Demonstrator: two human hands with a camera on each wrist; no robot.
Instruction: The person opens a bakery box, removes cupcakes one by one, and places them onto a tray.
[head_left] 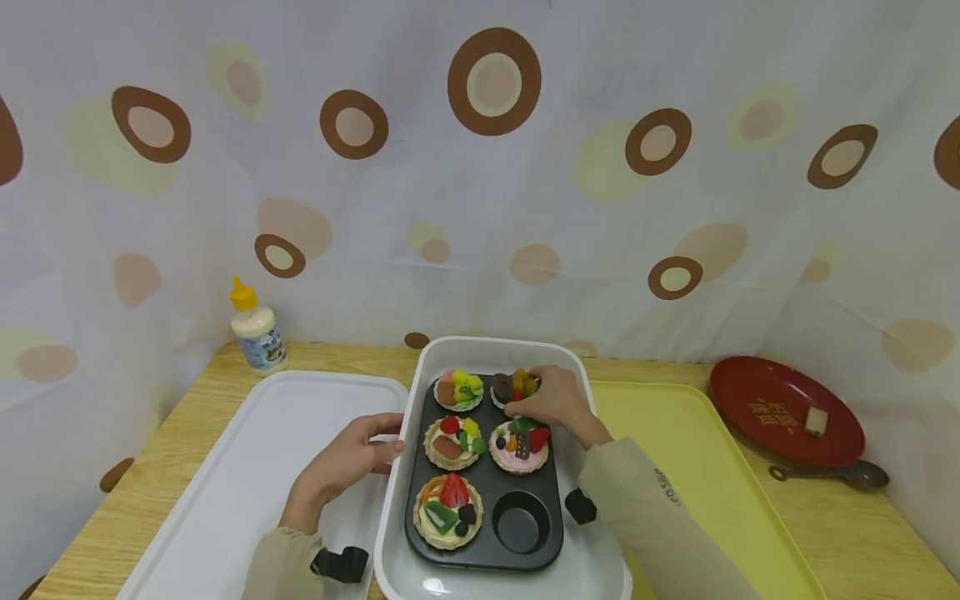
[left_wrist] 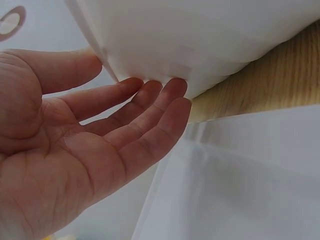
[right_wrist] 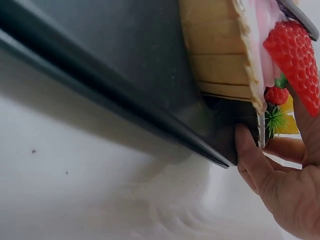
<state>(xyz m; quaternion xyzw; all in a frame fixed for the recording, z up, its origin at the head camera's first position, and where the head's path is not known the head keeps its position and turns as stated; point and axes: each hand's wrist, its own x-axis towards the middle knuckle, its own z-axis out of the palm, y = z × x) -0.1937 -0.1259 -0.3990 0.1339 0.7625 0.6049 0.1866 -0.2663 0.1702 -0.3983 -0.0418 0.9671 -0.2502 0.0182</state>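
While your right hand (head_left: 558, 396) pinches the brown-topped tart (head_left: 502, 389) at the far right corner of the muffin tin (head_left: 487, 547), your left hand (head_left: 348, 458) rests its relaxed fingers at the outside of the left wall of the white tub (head_left: 388, 546), gripping nothing. The tart looks like a toy: expect it light, with a fairly stiff shell, and not very slippery. Its small toppings are probably the fragile part, so take hold low on the rim, thumb and fingers on opposite sides. It's round, so you have no long axis to mind; its toppings face up, though your fingers hide whether it sits fully down. The tin's long axis runs from the tub's near edge toward its far edge.
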